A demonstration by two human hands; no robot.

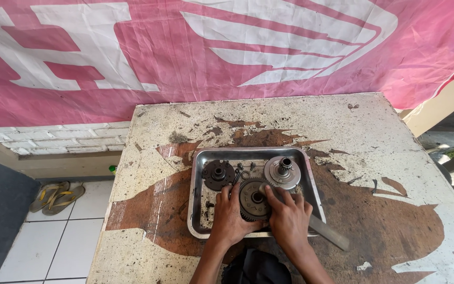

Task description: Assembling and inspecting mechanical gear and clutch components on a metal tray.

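Observation:
A metal tray (200, 158) lies on a worn table (342, 137). Inside it are a dark round clutch plate (218, 174), a silver hub with a shaft (282, 172), small bolts and washers (244, 171), and a toothed gear assembly (252, 199). My left hand (230, 214) grips the left side of the gear assembly. My right hand (288, 214) rests on its right side, fingers pressed at its top edge. A flat grey metal bar (329, 233) sticks out from under my right hand toward the lower right.
A pink and white banner (227, 47) hangs behind the table. Left of the table, a pair of sandals (56, 196) lies on white floor tiles. A dark cloth (256, 267) sits at the table's front edge between my forearms.

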